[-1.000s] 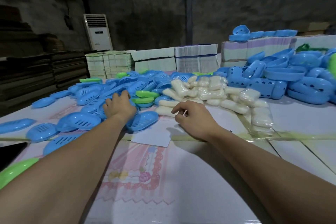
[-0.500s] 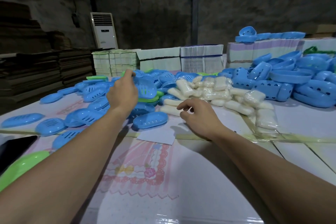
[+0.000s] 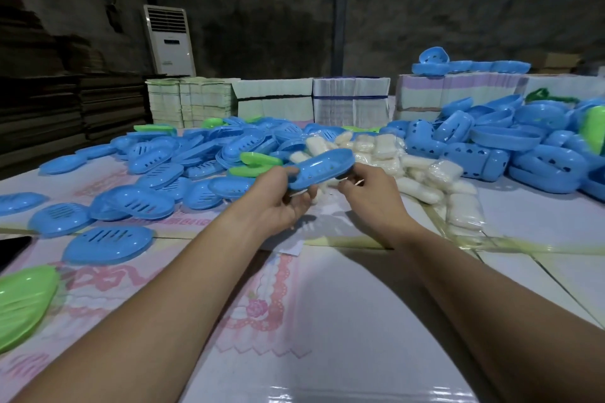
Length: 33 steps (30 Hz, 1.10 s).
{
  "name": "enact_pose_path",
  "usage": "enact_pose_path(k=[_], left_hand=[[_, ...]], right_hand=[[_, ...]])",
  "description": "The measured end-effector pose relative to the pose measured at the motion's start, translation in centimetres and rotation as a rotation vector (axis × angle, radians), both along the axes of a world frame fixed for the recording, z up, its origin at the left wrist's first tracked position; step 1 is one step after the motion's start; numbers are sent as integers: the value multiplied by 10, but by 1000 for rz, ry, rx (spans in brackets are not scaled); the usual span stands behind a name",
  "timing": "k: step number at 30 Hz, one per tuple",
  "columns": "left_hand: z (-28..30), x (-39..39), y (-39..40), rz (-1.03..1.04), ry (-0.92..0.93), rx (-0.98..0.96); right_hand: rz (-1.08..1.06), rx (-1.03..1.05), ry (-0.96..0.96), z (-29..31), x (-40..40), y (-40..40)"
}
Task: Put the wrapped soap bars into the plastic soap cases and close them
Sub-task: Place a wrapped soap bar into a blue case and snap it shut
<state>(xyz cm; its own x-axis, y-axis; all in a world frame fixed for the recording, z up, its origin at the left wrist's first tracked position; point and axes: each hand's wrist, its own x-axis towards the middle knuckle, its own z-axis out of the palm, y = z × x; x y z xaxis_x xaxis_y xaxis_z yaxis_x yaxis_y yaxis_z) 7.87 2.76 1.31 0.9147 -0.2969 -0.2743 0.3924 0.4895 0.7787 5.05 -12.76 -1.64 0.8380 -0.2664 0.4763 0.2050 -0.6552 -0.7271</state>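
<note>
My left hand (image 3: 278, 203) grips the left end of a blue slotted soap case half (image 3: 322, 166) and holds it above the table. My right hand (image 3: 373, 196) meets the case's right end, with thumb and forefinger pinching its edge. Just behind the hands lies a pile of wrapped white soap bars (image 3: 386, 154). Part of one bar (image 3: 317, 196) shows below the held case, between my hands. Several loose blue case halves (image 3: 147, 203) are spread over the table's left side.
Assembled blue cases (image 3: 540, 157) are heaped at the right. Green halves (image 3: 258, 161) lie among the blue ones, and another green half (image 3: 23, 301) sits at the lower left. A black phone (image 3: 13, 249) lies at the left edge. Bundled flat cartons (image 3: 275, 98) line the back.
My left hand picked a blue case half from the pile and brought it toward the middle. My right hand lifted off the table to meet the case's right end.
</note>
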Motion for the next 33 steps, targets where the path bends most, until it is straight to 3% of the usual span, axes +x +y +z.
enact_pose_path(k=[3, 5, 8, 10, 15, 20, 26, 29, 33], left_hand=[[3, -8, 4, -35, 60, -211], [2, -11, 6, -60, 67, -318], [-2, -15, 3, -99, 57, -386], [-4, -19, -1, -125, 48, -405], [-8, -24, -9, -165, -38, -405], [-12, -20, -10, -151, -77, -363], [-12, -23, -10, -208, -85, -376], [-11, -21, -10, -212, -89, -284], [-13, -17, -11, -191, -101, -189]], right_hand=[[-85, -32, 13, 1, 0, -10], [-200, -158, 56, 4, 0, -22], [-443, -499, 262, 6, -1, -46], [-519, -564, 411, 5, -1, -56], [-550, -577, 565, -2, 5, -64], [-608, -642, 495, -1, 9, -68], [-515, -618, 513, -4, 7, -70], [-475, -614, 477, -2, 7, -66], [-370, -367, 343, 1, 4, -55]])
